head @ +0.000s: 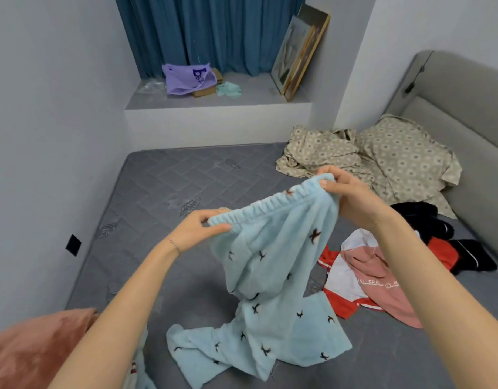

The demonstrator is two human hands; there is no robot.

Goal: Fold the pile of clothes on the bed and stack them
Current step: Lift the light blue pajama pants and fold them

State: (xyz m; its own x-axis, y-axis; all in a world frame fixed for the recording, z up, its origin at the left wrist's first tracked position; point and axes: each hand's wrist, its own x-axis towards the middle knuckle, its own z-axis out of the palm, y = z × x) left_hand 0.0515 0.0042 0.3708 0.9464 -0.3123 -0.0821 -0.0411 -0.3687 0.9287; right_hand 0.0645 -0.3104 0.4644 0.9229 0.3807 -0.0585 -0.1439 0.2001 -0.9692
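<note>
- Both hands pinch the elastic waistband of fluffy light-blue pyjama trousers with dark bird prints point(270, 265): my left hand point(198, 230) at one end, my right hand point(351, 195) at the other, higher.
- Trouser legs trail onto the grey quilted mattress point(163, 192).
- Right of them lies a pink, red, white and black clothes pile point(388, 270).

The room had plain pale grey walls point(45, 108). The bed point(172, 186) showed a bare grey quilted mattress, with a padded grey headboard point(452, 88) on the right side. Beyond the bed, a raised white ledge point(256, 96) stood under a drawn dark blue curtain point(214, 32). Framed pictures point(301, 51) leaned against the wall at the right end of the ledge, and a purple bag point(186, 78) lay toward its left. A black socket point(73, 245) sat low on the left wall. The light was even and soft.
</note>
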